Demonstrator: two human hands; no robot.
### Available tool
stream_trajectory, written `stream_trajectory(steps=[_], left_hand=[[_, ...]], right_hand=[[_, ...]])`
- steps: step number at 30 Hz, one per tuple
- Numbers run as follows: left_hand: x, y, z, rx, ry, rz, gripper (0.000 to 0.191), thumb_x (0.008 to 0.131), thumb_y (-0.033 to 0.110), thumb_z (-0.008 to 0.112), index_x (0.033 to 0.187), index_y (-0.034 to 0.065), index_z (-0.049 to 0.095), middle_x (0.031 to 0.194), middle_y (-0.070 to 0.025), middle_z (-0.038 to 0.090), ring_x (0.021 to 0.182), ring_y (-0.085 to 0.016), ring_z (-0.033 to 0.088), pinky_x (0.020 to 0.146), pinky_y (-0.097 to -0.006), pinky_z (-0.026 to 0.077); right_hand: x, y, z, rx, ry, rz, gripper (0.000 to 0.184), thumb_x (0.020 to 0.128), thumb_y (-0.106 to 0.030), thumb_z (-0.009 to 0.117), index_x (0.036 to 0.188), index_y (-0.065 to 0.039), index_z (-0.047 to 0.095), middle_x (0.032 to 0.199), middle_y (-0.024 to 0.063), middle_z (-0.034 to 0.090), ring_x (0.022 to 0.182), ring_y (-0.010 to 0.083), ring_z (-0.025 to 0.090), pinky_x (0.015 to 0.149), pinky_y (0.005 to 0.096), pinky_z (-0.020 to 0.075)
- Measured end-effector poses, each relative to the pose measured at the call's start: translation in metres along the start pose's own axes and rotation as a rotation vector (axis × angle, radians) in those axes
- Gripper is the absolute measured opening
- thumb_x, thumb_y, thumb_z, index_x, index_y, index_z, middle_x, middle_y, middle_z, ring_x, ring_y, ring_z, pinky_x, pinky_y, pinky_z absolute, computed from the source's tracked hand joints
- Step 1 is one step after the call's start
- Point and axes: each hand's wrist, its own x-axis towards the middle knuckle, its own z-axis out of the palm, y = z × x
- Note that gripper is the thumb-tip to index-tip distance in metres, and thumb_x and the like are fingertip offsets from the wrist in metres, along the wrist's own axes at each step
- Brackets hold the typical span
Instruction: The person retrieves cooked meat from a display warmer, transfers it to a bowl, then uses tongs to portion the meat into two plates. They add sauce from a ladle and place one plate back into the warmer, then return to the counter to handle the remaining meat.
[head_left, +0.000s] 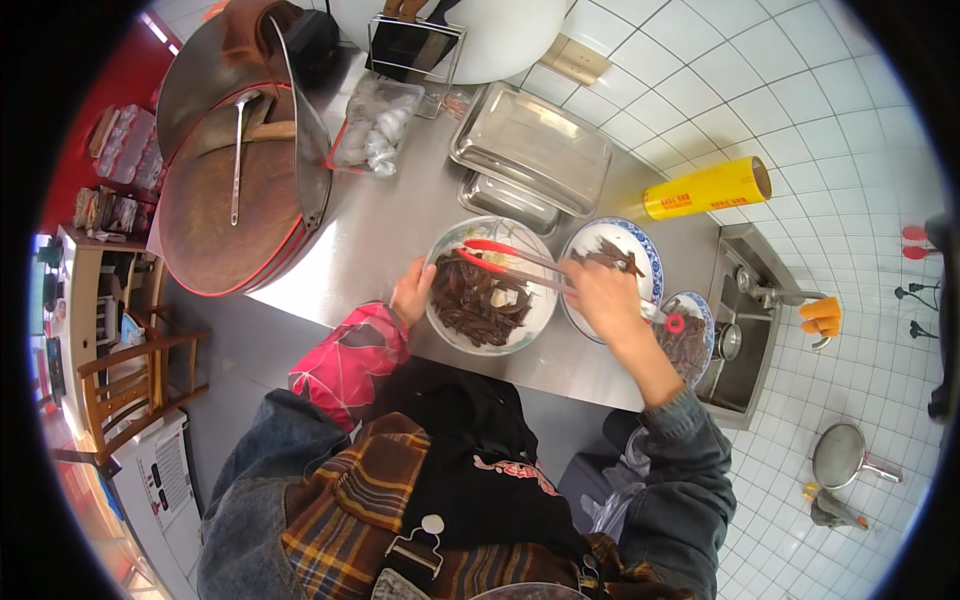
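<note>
Metal tongs with red tips (517, 271) are gripped in my right hand (609, 296), and their tips hang over the left bowl. My left hand (412, 291) holds the rim of that white bowl (541, 311), thumb at the edge. Dark brown strips of food (480, 304) fill much of the bowl, with a few pale pieces among them. Partly under my right hand stands a blue-rimmed white plate (655, 259) with a smaller heap of dark strips (611, 255). Farther right, a second blue-rimmed dish (705, 330) holds more brown food, partly hidden by my forearm.
Stainless trays (536, 142) stand behind the bowls. A yellow roll of wrap (705, 189) lies by the tiled wall. At the right is a sink (739, 337). To the left are a round chopping block (225, 217) with a cleaver and ladle, and a plastic box of bagged items (379, 127).
</note>
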Motion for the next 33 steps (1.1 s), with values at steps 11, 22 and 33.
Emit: stream_trajectory(steps=[11, 22, 33], left_hand=[[-0.005, 0.000, 0.013, 0.029, 0.043, -0.010, 0.039, 0.091, 0.034, 0.042, 0.121, 0.0102, 0.048, 0.094, -0.0197, 0.061, 0.094, -0.034, 0.059, 0.080, -0.0374, 0.044], [-0.003, 0.001, 0.022, 0.003, 0.019, -0.029, 0.039, 0.090, 0.035, 0.044, 0.120, 0.0104, 0.048, 0.089, -0.0189, 0.061, 0.089, -0.034, 0.059, 0.077, -0.0382, 0.044], [0.011, 0.000, 0.029, 0.028, -0.034, 0.004, 0.042, 0.091, 0.038, 0.042, 0.123, 0.0104, 0.045, 0.088, -0.0188, 0.062, 0.086, -0.032, 0.060, 0.077, -0.0383, 0.044]], right_hand=[[0.008, 0.005, 0.010, -0.197, 0.018, -0.097, 0.015, 0.077, -0.010, 0.051, 0.089, -0.009, 0.059, 0.069, 0.0090, 0.061, 0.062, 0.0218, 0.064, 0.050, 0.0326, 0.0486], [0.034, -0.004, 0.020, -0.296, 0.039, -0.108, 0.021, 0.075, -0.009, 0.053, 0.096, -0.009, 0.056, 0.071, 0.0083, 0.059, 0.063, 0.0212, 0.063, 0.050, 0.0319, 0.0484], [0.014, 0.013, 0.002, -0.181, -0.007, 0.023, 0.012, 0.075, -0.012, 0.055, 0.087, -0.011, 0.060, 0.076, 0.0087, 0.062, 0.070, 0.0229, 0.064, 0.055, 0.0339, 0.0493]])
